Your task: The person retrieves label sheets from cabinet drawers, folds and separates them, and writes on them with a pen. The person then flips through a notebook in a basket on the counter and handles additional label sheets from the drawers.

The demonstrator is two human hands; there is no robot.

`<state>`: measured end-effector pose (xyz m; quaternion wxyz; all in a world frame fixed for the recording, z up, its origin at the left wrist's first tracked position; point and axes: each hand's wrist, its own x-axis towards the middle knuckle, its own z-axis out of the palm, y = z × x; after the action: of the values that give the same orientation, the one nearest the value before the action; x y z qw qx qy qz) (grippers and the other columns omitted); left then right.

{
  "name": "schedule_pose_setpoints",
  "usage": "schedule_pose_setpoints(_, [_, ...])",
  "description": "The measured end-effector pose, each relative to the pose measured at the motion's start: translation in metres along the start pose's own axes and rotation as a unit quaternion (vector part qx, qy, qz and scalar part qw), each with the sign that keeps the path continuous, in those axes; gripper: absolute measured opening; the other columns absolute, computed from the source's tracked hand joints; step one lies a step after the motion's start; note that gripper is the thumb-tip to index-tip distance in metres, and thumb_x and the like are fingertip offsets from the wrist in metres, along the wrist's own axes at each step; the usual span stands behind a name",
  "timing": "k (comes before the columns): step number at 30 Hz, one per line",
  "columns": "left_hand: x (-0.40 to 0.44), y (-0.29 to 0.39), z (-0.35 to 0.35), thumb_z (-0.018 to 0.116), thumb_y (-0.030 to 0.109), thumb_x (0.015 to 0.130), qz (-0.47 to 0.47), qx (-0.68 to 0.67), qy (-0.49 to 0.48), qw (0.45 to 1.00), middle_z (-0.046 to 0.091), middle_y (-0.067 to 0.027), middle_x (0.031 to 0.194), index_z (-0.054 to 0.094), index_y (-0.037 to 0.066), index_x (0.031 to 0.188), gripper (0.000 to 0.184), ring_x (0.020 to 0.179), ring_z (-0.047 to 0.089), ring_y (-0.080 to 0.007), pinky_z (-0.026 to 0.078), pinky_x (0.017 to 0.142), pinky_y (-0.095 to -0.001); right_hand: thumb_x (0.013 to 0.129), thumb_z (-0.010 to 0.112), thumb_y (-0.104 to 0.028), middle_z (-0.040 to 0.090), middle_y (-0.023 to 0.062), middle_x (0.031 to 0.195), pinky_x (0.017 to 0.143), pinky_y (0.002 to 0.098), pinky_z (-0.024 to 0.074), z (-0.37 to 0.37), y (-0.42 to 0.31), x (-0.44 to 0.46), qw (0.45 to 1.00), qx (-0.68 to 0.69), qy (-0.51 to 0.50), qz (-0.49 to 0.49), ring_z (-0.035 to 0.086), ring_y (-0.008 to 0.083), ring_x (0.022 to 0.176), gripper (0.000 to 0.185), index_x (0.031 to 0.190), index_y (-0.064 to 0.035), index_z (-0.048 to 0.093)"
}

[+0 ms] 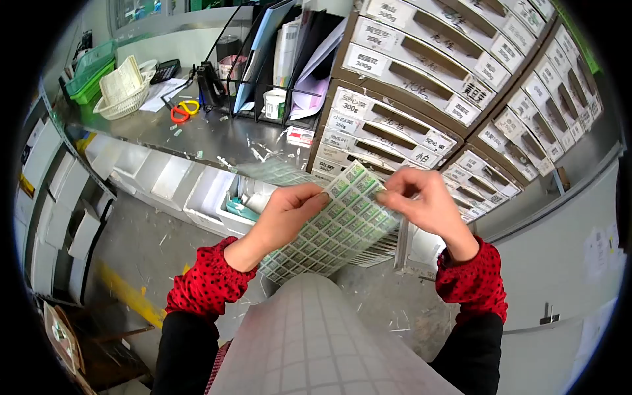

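Observation:
Between my two hands hangs a sheet of small green-and-white labels (339, 220), its top corner pointing up and away. My left hand (288, 214) pinches the sheet's upper left edge between thumb and fingers. At the upper right edge, my right hand (419, 199) has its thumb and fingertips closed on the sheet. A long pale strip with a faint grid (309, 336) runs from below the sheet toward my body. Another blurred, see-through sheet (276, 171) lies at the metal counter's edge, left of the label sheet.
A metal counter (148, 131) holds scissors (184, 110), a white basket (123, 99) and a file rack (276, 92). Labelled drawers (388, 125) stand at the right. White bins (158, 174) sit under the counter. Grey shelves (56, 178) stand at the left.

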<state>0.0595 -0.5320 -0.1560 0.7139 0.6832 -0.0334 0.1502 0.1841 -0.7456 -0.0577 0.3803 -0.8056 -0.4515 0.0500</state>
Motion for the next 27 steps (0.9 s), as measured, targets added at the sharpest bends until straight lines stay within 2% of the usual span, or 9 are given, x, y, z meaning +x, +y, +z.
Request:
schedule_pose_setpoints(4, [-0.006, -0.004, 0.009, 0.058, 0.011, 0.100, 0.007, 0.071, -0.031, 0.997, 0.059, 0.0030, 0.079, 0.066, -0.004, 0.099, 0.017, 0.073, 0.048, -0.0031, 0.043, 0.063, -0.0225, 0.084, 0.075, -0.015, 0.049, 0.0020, 0.056, 0.048, 0.0274, 0.0335, -0.002, -0.011, 0.007, 0.991, 0.039, -0.121, 0.042, 0.042, 0.0064, 0.054, 0.020, 0.082, 0.0019, 0.066])
schedule_pose_setpoints(6, [-0.007, 0.009, -0.007, 0.063, 0.011, 0.096, -0.033, 0.225, -0.089, 0.970, 0.065, -0.0040, 0.080, 0.067, -0.003, 0.100, 0.015, 0.073, 0.056, -0.0047, 0.047, 0.064, -0.0240, 0.084, 0.072, -0.013, 0.054, 0.0078, 0.059, 0.052, 0.0324, 0.0381, -0.009, -0.013, 0.008, 0.993, 0.003, -0.118, 0.001, 0.049, 0.0150, 0.054, 0.016, 0.087, 0.0020, 0.067])
schedule_pose_setpoints(8, [-0.005, 0.024, -0.015, 0.068, 0.009, 0.089, 0.180, 0.264, 0.035, 0.947, 0.067, -0.0098, 0.080, 0.066, -0.002, 0.099, 0.015, 0.070, 0.065, -0.0132, 0.050, 0.064, -0.0268, 0.083, 0.071, -0.014, 0.062, 0.0149, 0.067, 0.059, 0.0396, 0.0445, -0.018, -0.023, 0.009, 0.977, -0.074, -0.190, -0.061, 0.059, 0.0293, 0.062, 0.017, 0.091, 0.0007, 0.068])
schedule_pose_setpoints(9, [0.000, 0.047, -0.013, 0.070, 0.005, 0.084, 0.232, 0.323, 0.062, 0.916, 0.070, -0.0124, 0.092, 0.067, 0.000, 0.098, 0.016, 0.086, 0.069, -0.0244, 0.053, 0.076, -0.0315, 0.082, 0.070, -0.014, 0.066, 0.0179, 0.077, 0.068, 0.0437, 0.0476, -0.022, -0.035, 0.010, 0.965, -0.109, -0.233, -0.043, 0.063, 0.0371, 0.076, 0.018, 0.093, -0.0003, 0.068])
schedule_pose_setpoints(10, [0.008, 0.058, -0.005, 0.070, 0.005, 0.084, 0.225, 0.324, 0.057, 0.917, 0.070, -0.0124, 0.092, 0.067, 0.000, 0.098, 0.016, 0.086, 0.069, -0.0244, 0.053, 0.076, -0.0315, 0.083, 0.070, -0.014, 0.066, 0.0178, 0.079, 0.069, 0.0426, 0.0487, -0.022, -0.040, 0.010, 0.960, -0.118, -0.248, -0.059, 0.064, 0.0353, 0.079, 0.018, 0.094, -0.0006, 0.068])
schedule_pose_setpoints(12, [0.026, 0.070, 0.010, 0.069, 0.002, 0.081, 0.360, 0.257, -0.079, 0.893, 0.068, -0.0130, 0.105, 0.066, 0.001, 0.097, 0.016, 0.104, 0.063, -0.0310, 0.050, 0.088, -0.0384, 0.083, 0.069, -0.014, 0.066, 0.0179, 0.080, 0.069, 0.0425, 0.0482, -0.023, -0.050, 0.011, 0.953, -0.125, -0.269, -0.064, 0.064, 0.0349, 0.079, 0.017, 0.093, -0.0003, 0.068])
schedule_pose_setpoints(15, [0.039, 0.062, 0.010, 0.070, 0.000, 0.080, 0.345, 0.284, -0.212, 0.869, 0.065, -0.0120, 0.113, 0.065, 0.002, 0.096, 0.016, 0.116, 0.056, -0.0342, 0.045, 0.096, -0.0432, 0.083, 0.069, -0.013, 0.065, 0.0190, 0.078, 0.069, 0.0429, 0.0477, -0.033, -0.065, 0.005, 0.947, -0.149, -0.279, -0.064, 0.063, 0.0349, 0.077, 0.017, 0.092, 0.0004, 0.068])
schedule_pose_setpoints(22, [0.045, 0.070, 0.035, 0.069, 0.000, 0.081, 0.402, 0.266, -0.226, 0.846, 0.065, -0.0096, 0.100, 0.064, 0.003, 0.090, 0.011, 0.107, 0.058, -0.0335, 0.044, 0.092, -0.0430, 0.086, 0.066, -0.016, 0.062, 0.0196, 0.072, 0.063, 0.0434, 0.0457, -0.049, -0.069, -0.021, 0.954, -0.166, -0.244, -0.046, 0.061, 0.0347, 0.069, 0.017, 0.093, -0.0004, 0.069])
schedule_pose_setpoints(27, [0.044, 0.074, 0.050, 0.065, 0.001, 0.086, 0.339, 0.243, -0.266, 0.869, 0.063, -0.0071, 0.092, 0.064, 0.002, 0.090, 0.005, 0.096, 0.057, -0.0269, 0.044, 0.085, -0.0396, 0.087, 0.068, -0.017, 0.058, 0.0163, 0.064, 0.057, 0.0418, 0.0444, -0.049, -0.056, -0.041, 0.974, -0.124, -0.171, -0.084, 0.057, 0.0335, 0.059, 0.015, 0.093, -0.0038, 0.070])
